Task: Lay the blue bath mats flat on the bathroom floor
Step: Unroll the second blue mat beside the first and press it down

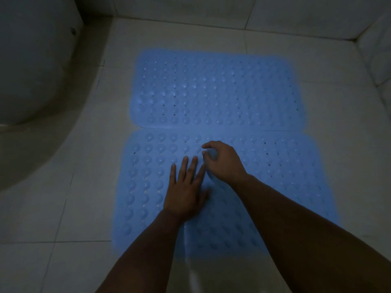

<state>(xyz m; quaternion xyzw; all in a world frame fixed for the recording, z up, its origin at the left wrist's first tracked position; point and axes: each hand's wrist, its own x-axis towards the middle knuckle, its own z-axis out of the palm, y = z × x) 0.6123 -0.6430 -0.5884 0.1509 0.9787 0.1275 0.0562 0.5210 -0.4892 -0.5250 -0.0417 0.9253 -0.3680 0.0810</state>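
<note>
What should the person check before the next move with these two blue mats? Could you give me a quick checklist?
1. Far mat lies flat on the tiled floor: ok.
2. Near mat lies flat: not ok, a crease runs up its middle toward the hands.
3. Left hand presses flat on the near mat: ok.
4. Right hand, fingers curled, has a grip on the mat: cannot tell.
5. Mats meet edge to edge: ok.
6. Near mat's front edge: cannot tell, arms hide it.

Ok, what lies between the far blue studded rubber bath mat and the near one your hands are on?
Nothing: in the head view the far blue studded rubber bath mat and the near blue mat meet edge to edge, with pale floor tile showing only at the rounded corners.
</note>
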